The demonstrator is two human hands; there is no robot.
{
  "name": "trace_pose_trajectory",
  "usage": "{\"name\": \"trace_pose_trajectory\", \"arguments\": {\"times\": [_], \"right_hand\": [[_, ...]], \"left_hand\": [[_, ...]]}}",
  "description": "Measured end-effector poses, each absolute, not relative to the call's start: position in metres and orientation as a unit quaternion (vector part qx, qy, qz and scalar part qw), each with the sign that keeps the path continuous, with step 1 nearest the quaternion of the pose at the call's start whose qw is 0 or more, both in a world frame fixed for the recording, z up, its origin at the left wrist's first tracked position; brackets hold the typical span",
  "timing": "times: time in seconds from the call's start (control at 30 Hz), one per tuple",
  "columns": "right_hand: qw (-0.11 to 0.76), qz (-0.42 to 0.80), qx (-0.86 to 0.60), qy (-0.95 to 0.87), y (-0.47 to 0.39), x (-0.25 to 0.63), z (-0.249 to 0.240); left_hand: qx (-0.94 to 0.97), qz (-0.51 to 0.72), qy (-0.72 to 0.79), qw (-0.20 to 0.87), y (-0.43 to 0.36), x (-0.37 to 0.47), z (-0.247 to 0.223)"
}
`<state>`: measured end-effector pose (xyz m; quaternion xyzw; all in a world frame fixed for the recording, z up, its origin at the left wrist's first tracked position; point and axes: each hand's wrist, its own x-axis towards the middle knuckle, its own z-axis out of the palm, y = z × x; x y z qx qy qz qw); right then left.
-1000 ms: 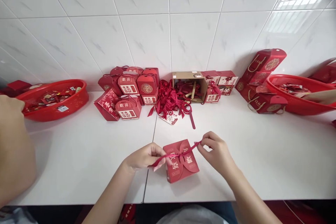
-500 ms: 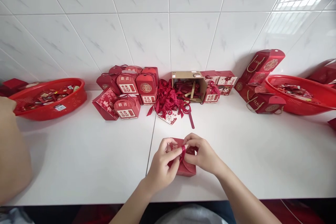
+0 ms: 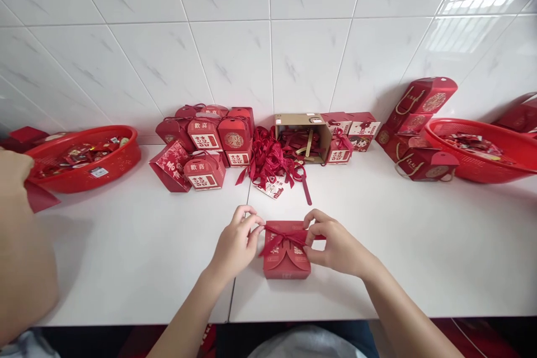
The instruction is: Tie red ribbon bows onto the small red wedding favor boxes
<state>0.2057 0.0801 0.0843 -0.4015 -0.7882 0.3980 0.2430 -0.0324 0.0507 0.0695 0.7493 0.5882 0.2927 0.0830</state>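
A red gift box with gold lettering lies on the white table in front of me. Across its top runs a dark red ribbon, knotted into a bow at the middle. My left hand, at the box's left side, pinches one part of the ribbon between thumb and fingers. On the right, my right hand grips the other side of the bow, its fingers over the box's right edge. The ribbon is stretched between both hands, and one tail hangs over the box's left front.
A heap of red ribbons spills beside a cardboard box at the wall. Stacked gift boxes stand left of it, others far right. Red baskets with small packets sit at both sides. Someone's arm shows at left.
My hands have moved apart from the middle of the box, the left one leftward, the right one slightly right. The ribbon, a loop between my fingers before, is now a tied bow.
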Motion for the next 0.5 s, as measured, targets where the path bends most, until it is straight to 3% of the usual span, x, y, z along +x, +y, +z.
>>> {"name": "trace_pose_trajectory", "arguments": {"times": [0.23,0.5], "right_hand": [[0.229,0.378,-0.405,-0.801,0.075,0.213,0.079],[0.225,0.374,-0.425,-0.793,0.070,0.219,0.078]], "left_hand": [[0.752,0.252,0.608,-0.045,0.045,-0.035,0.065],[0.736,0.288,0.606,-0.088,0.045,-0.037,0.052]]}}
